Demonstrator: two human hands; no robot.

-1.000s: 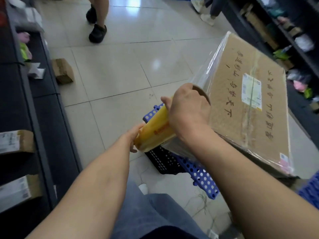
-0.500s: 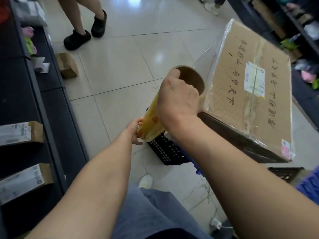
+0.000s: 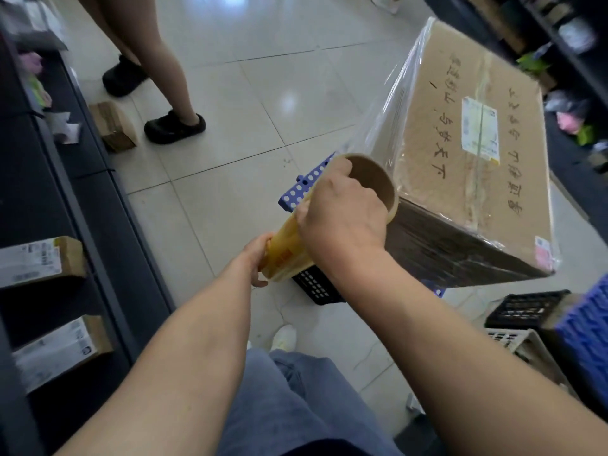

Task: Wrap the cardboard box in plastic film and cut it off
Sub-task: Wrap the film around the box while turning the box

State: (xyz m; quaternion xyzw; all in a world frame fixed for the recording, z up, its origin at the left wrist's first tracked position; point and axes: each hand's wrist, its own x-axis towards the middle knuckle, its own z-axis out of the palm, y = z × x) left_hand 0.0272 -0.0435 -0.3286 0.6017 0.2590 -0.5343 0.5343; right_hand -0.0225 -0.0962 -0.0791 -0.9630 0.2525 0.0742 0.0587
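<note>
Currently both hands hold a roll of plastic film [image 3: 287, 248], which slants from low left up to the right in front of the cardboard box [image 3: 473, 159]. The right hand [image 3: 342, 215] grips the upper end, fingers curled over the rim of the brown cardboard core [image 3: 378, 189]. The left hand [image 3: 258, 258] grips the lower end, its thumb showing beneath. A clear sheet of film [image 3: 381, 126] runs taut from the upper end of the roll to the box's left edge, and glossy film already lies over the top face with its handwriting and white label [image 3: 478, 130]. The box sits tilted just beyond the roll, above a blue perforated crate [image 3: 304, 185] and a black basket [image 3: 316, 289]. On the tiled floor [image 3: 230, 93] another person's legs stand in black clogs [image 3: 174, 125] beside a small cardboard parcel [image 3: 113, 126]. Labelled parcels [image 3: 39, 261] lie on the dark shelves at left.
</note>
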